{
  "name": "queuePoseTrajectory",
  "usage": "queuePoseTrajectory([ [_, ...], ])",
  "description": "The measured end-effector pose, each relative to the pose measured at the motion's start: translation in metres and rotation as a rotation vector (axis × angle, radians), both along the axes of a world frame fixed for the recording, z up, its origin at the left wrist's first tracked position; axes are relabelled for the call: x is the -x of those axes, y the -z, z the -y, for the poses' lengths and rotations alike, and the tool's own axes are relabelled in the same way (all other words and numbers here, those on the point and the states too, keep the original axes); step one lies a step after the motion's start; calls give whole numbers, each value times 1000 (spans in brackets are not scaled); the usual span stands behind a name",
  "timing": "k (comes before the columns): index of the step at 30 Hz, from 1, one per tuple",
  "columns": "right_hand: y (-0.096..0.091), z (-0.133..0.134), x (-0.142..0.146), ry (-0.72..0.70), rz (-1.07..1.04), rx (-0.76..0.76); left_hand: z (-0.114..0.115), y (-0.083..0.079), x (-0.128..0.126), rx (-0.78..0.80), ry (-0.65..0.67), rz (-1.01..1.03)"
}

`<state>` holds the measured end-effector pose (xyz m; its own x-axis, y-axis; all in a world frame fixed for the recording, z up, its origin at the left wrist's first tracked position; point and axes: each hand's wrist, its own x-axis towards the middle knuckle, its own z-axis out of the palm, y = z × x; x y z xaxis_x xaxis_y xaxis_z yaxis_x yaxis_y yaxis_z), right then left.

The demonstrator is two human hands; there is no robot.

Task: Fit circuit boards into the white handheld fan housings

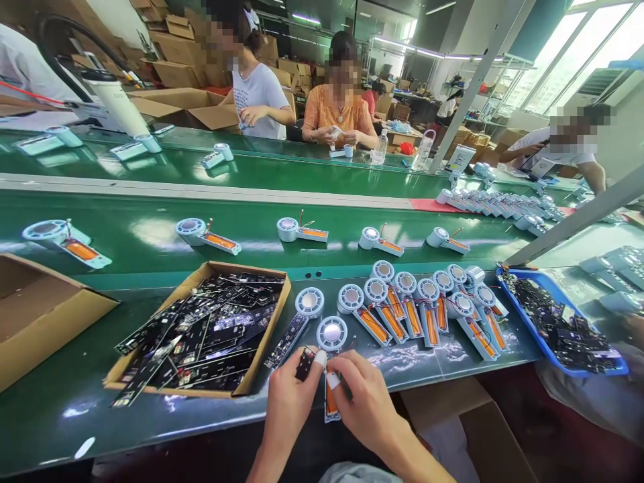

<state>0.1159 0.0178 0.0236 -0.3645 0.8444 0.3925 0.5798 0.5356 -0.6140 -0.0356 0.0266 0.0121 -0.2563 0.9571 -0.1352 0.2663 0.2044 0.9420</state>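
Note:
My left hand pinches a small black circuit board, with a white cover on one fingertip. Beside it, my right hand is closed at the fingertips near the board; what it pinches is hidden. Under both hands lies a light-blue handheld fan body with a round slotted head. Its open handle shows an orange battery, partly covered by my right hand. Just left of it, another fan body has a black board in its handle.
A cardboard tray heaped with circuit boards stands left. Several fan bodies with orange batteries cluster right, before a blue tray of boards. More sit spaced along the green conveyor belt. Co-workers sit across the line.

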Motion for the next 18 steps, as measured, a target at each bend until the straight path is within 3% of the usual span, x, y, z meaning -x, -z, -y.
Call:
queuePoseTrajectory([
  [4,3,7,13,41,-23,-61,7,-2,6,62,-50,136],
  [8,1,2,18,-11,-38,1,14,-8,4,234,-137,586],
  [11,3,-5,14,-92,-36,63,17,-10,3,292,-175,758],
  [14,10,-11,7,-116,-88,91,19,-7,6,293,-172,742],
  [18,11,-14,0,-168,-138,156,21,-8,13,184,-95,403],
])
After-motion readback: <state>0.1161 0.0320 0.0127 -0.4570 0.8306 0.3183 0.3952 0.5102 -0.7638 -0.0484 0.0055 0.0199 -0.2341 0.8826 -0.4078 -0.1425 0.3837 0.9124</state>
